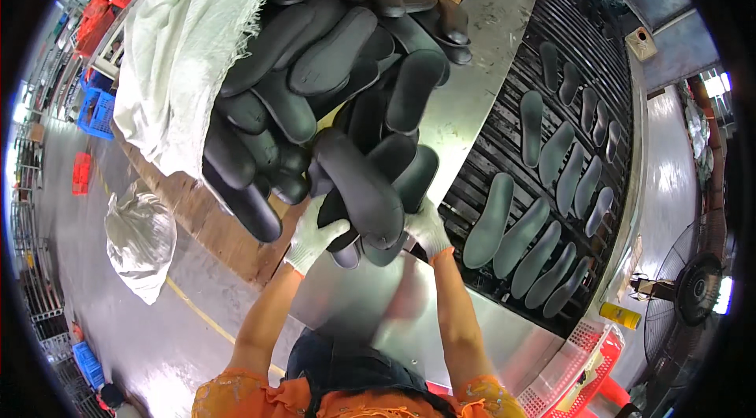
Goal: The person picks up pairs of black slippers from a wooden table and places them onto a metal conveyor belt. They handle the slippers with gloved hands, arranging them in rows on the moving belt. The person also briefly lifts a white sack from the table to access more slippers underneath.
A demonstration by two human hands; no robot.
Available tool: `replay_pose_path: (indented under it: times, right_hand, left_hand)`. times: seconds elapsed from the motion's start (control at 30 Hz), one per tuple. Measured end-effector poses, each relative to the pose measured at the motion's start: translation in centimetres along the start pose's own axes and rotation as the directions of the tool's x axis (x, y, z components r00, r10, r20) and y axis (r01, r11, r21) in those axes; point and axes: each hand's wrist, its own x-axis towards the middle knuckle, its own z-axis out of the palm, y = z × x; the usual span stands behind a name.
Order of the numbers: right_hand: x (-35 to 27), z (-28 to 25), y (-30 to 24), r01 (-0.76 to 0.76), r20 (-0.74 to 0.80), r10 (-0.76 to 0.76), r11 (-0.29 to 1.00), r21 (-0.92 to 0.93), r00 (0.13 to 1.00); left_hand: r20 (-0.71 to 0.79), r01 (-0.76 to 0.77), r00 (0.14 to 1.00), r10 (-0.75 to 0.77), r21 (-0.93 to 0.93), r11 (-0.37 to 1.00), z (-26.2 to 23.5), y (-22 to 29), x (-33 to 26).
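My left hand (313, 238), in a white knit glove, grips a loose bunch of black shoe insoles (364, 189) from the left, thumb over the lower end. My right hand (428, 230), gloved the same way, holds the bunch's right side; its fingertips are partly hidden behind the insoles. The top insole lies slanted over several others. Just beyond, a large heap of insoles (331, 52) spills out of a white woven sack (177, 63). To the right, several more insoles (488, 221) lie spaced in rows on a dark slatted conveyor (504, 130).
A metal table (492, 48) runs beside the conveyor. At the lower right stand a pink-red plastic basket (571, 367), a yellow can (620, 315) and a black fan (697, 288). A tied white sack (142, 241) sits on the floor at left, near a blue crate (97, 112).
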Motion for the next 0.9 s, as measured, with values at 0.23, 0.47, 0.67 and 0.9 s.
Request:
replay_pose_path:
  times: [0.23,0.47,0.67,0.9]
  right_hand:
    - [-10.7,5.8,3.9,0.061,-0.206,-0.03,0.988,0.144,0.978]
    - [-15.9,7.8,7.0,-0.039,-0.373,0.085,0.991,0.13,0.924]
    - [-16.6,4.5,3.0,0.116,-0.341,-0.053,0.979,0.167,0.939]
    - [-18.0,6.9,-0.4,-0.028,0.104,0.005,0.974,0.224,0.995]
  left_hand:
    - [0.022,0.161,0.987,-0.16,-0.008,0.987,-1.8,-2.6,-9.0]
    - [0.022,0.208,0.978,-0.207,-0.029,0.978,-1.6,-3.8,-12.9]
    - [0.008,0.168,0.986,-0.168,-0.133,0.977,-0.8,-4.8,-13.3]
    - [0.043,0.152,0.987,-0.153,-0.54,0.828,-0.8,-6.7,-13.4]
